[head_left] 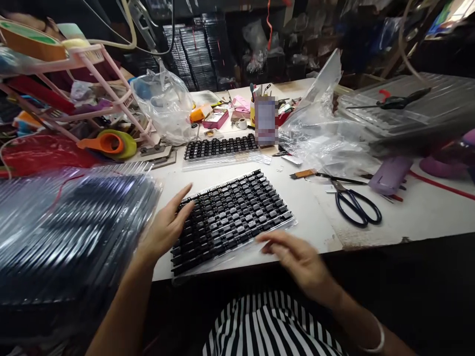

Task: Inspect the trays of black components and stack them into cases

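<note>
A clear plastic tray with rows of small black parts lies at an angle on the white table in front of me. At its left edge is my left hand, thumb and forefinger spread apart over the corner, holding nothing. My right hand hovers by the tray's near right edge, a little blurred. Its fingers are loosely bent and apart, with nothing visible in them; whether it touches the plastic I cannot tell. Behind lies a second tray of black parts.
A tall stack of filled trays stands close on the left, below a pink rack. Scissors, an orange-handled cutter and crumpled clear plastic lie on the right. A phone-like object stands at the back.
</note>
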{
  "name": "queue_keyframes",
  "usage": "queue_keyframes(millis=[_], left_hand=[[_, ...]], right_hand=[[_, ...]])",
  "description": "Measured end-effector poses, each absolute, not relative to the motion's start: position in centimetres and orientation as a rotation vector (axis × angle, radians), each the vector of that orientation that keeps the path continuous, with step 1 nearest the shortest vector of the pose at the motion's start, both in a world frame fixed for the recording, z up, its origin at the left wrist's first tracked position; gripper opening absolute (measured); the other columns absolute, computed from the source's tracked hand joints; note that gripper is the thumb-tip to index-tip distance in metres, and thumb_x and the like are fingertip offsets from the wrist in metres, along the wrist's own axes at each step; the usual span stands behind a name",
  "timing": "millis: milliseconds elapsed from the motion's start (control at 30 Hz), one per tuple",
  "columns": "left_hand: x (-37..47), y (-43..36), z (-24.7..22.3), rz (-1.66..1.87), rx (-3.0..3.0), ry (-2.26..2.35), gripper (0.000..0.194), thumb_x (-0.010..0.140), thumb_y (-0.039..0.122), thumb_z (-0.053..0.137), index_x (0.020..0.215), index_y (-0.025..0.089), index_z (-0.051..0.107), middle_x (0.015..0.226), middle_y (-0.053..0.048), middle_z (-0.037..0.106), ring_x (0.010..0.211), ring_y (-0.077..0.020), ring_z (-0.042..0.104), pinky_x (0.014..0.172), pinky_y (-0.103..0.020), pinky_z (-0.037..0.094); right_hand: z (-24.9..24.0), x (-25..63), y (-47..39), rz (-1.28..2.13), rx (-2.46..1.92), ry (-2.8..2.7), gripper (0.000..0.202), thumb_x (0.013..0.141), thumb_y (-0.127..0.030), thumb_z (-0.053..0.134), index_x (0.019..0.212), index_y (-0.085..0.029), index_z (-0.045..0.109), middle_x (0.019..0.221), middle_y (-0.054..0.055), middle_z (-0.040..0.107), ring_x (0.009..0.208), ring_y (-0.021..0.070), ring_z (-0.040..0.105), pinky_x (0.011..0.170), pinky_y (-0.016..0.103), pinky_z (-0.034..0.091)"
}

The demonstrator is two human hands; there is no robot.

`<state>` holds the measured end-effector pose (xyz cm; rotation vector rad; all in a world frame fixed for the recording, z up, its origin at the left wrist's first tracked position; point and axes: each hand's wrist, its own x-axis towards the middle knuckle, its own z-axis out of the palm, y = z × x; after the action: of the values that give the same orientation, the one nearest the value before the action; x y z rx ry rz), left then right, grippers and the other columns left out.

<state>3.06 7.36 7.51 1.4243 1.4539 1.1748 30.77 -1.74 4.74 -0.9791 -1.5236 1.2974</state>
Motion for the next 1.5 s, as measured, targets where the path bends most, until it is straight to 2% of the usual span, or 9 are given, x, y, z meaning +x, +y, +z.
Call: queue_keyframes(millis=[133, 300, 500, 600, 767, 1000, 1100, 1233, 1500], left_hand=[[-0.6, 2.5, 5.2, 1.475, 0.955, 1.608, 0.042, 0.08, 0.019, 0.065, 0.121, 0.022, 0.061, 0.122, -0.009, 0.063, 0.116, -0.0191, 0.056, 0.105, -0.028, 0.033], [-1.4, 0.2, 2.5, 1.433, 0.913, 1.64, 0.047, 0.082, 0.031, 0.064, 0.127, 0.024, 0.055, 0.113, -0.009, 0.068, 0.098, -0.0175, 0.064, 0.096, -0.031, 0.044], [-1.6, 2.0, 2.3, 1.418, 1.001, 1.729, 0.043, 0.08, 0.035, 0.064, 0.122, 0.025, 0.06, 0.109, -0.006, 0.069, 0.097, -0.0183, 0.064, 0.09, -0.027, 0.047], [-2.0, 3.4, 2.1, 1.367, 1.023, 1.762, 0.044, 0.081, 0.038, 0.063, 0.124, 0.028, 0.058, 0.107, -0.004, 0.07, 0.091, -0.0169, 0.064, 0.089, -0.027, 0.047], [-1.9, 4.9, 1.7, 1.363, 1.027, 1.719, 0.042, 0.084, 0.045, 0.058, 0.122, 0.027, 0.059, 0.115, -0.003, 0.067, 0.114, -0.0185, 0.056, 0.099, -0.027, 0.038], [-1.7, 4.7, 1.8, 1.613, 0.962, 1.434, 0.032, 0.088, 0.036, 0.055, 0.116, 0.022, 0.06, 0.113, -0.007, 0.068, 0.116, -0.0202, 0.054, 0.1, -0.034, 0.036], [-1.5, 4.6, 2.0, 1.684, 0.926, 1.367, 0.033, 0.089, 0.035, 0.053, 0.119, 0.023, 0.059, 0.113, -0.008, 0.068, 0.104, -0.0192, 0.059, 0.094, -0.035, 0.041], [-1.5, 4.6, 2.2, 1.716, 0.873, 1.373, 0.039, 0.088, 0.034, 0.054, 0.126, 0.023, 0.055, 0.112, -0.009, 0.069, 0.087, -0.0139, 0.061, 0.085, -0.028, 0.045], [-1.3, 4.5, 2.3, 1.736, 0.839, 1.372, 0.043, 0.087, 0.033, 0.055, 0.129, 0.024, 0.054, 0.109, -0.009, 0.07, 0.081, -0.0114, 0.06, 0.079, -0.023, 0.046]], right_hand=[[2.4, 35.4, 1.1, 0.902, -1.402, -1.197, 0.03, 0.088, -0.04, 0.054, 0.111, -0.023, 0.064, 0.107, 0.006, 0.069, 0.096, 0.0212, 0.064, 0.09, 0.039, 0.05], [0.2, 35.2, 2.5, 0.859, -1.516, -1.23, 0.042, 0.085, -0.049, 0.056, 0.116, -0.022, 0.062, 0.108, 0.008, 0.069, 0.1, 0.024, 0.064, 0.095, 0.045, 0.047], [0.3, 34.8, 1.3, 0.817, -1.638, -1.194, 0.04, 0.087, -0.052, 0.052, 0.104, -0.019, 0.066, 0.077, 0.005, 0.071, 0.071, 0.0199, 0.066, 0.076, 0.039, 0.056], [1.0, 35.0, 2.3, 0.924, -1.585, -1.276, 0.04, 0.087, -0.049, 0.053, 0.113, -0.02, 0.062, 0.092, 0.007, 0.072, 0.088, 0.0216, 0.067, 0.088, 0.039, 0.052], [1.8, 33.8, 5.6, 1.052, -1.379, -1.333, 0.042, 0.086, -0.044, 0.058, 0.121, -0.022, 0.058, 0.122, 0.008, 0.064, 0.114, 0.0228, 0.057, 0.102, 0.041, 0.042], [1.5, 33.3, 6.0, 1.118, -1.212, -1.056, 0.029, 0.089, -0.037, 0.056, 0.114, -0.025, 0.064, 0.118, 0.005, 0.066, 0.114, 0.0217, 0.058, 0.101, 0.039, 0.041], [1.4, 33.6, 5.7, 1.123, -1.133, -0.99, 0.026, 0.09, -0.034, 0.054, 0.113, -0.026, 0.065, 0.119, 0.004, 0.066, 0.119, 0.0222, 0.054, 0.102, 0.038, 0.039], [1.4, 33.8, 5.6, 1.198, -1.053, -0.929, 0.027, 0.091, -0.032, 0.053, 0.114, -0.025, 0.065, 0.122, 0.006, 0.064, 0.116, 0.0228, 0.056, 0.098, 0.038, 0.042], [1.4, 34.0, 5.4, 1.235, -1.005, -0.864, 0.028, 0.091, -0.03, 0.051, 0.113, -0.024, 0.066, 0.123, 0.006, 0.064, 0.105, 0.0191, 0.061, 0.092, 0.033, 0.046]])
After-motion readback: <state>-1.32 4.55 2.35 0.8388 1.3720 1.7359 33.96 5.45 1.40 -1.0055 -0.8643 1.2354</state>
